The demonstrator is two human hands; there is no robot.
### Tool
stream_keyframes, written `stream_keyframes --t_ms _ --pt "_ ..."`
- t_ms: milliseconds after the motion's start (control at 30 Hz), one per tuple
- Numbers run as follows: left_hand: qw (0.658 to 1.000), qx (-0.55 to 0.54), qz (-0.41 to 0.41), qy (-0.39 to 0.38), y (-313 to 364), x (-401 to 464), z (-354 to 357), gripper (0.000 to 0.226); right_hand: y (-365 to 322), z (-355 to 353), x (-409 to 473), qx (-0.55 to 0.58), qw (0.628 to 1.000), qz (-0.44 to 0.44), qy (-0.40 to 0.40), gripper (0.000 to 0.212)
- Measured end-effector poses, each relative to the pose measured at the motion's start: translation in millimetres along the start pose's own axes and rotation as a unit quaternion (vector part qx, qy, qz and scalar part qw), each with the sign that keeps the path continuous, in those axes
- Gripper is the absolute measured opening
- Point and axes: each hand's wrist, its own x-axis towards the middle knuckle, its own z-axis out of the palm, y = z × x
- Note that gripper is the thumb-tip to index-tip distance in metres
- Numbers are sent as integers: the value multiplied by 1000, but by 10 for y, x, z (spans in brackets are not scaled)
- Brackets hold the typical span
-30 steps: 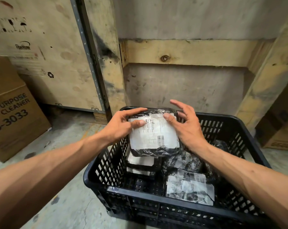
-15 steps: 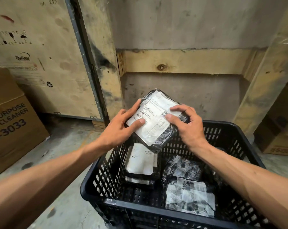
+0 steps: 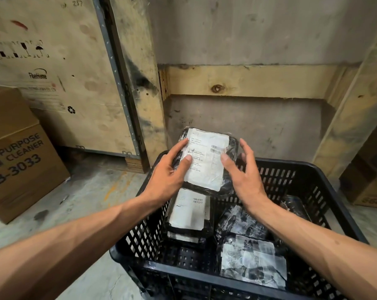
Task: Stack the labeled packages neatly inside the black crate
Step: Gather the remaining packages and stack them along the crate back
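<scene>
Since half a second ago the held package has turned from a steep tilt to lie nearly square to the view, and the right hand (image 3: 247, 180) has loosened from it.

Nearest, inside the black slatted plastic crate (image 3: 326, 182), a black-wrapped package with a crumpled white label (image 3: 253, 259) lies flat at the near right. Just beyond it, touching, sits a second crinkled black package (image 3: 240, 221), label half hidden by the right forearm. At the left of the crate stands a short stack of black packages, the top one with a clean white label (image 3: 188, 210) facing up. A further dark wrapped parcel (image 3: 295, 206) rests against the right wall, mostly hidden.

Above that left stack, over the crate's far rim, hangs the black plastic-wrapped package with a large white shipping label (image 3: 206, 162). The left hand (image 3: 169, 175) grips its left edge, thumb pressed on the label and fingers behind. The right hand is spread wide; its thumb tip meets the label's right edge, while the other fingers stand open and apart from the wrap.

Left of the crate on the concrete floor (image 3: 90, 191) sits a brown cardboard box printed with cleaner lettering (image 3: 21, 161). Behind stand a tall plywood shipping crate with a metal edge strip (image 3: 70, 68), a pale wooden crossbeam (image 3: 248, 82) and a grey wall (image 3: 259, 29).
</scene>
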Motion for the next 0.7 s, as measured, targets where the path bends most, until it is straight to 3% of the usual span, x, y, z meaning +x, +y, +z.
stream_keyframes --t_ms 133,367,567,633,700 --pt "999 15 -32 17 -2 -60 14 78 115 117 -116 -25 997 -23 -72 83" --pt "966 141 -169 -133 -174 -154 -88 108 309 106 -120 -74 986 34 -148 80" --pt "947 161 -221 -169 -268 -230 -51 90 542 44 -135 -158 931 123 -305 138" --pt "945 155 -235 -165 -334 -205 -45 89 637 97 -151 -188 921 130 -317 143" --pt "940 152 -256 -165 -442 -134 -64 87 634 177 -171 -211 914 153 -312 135"
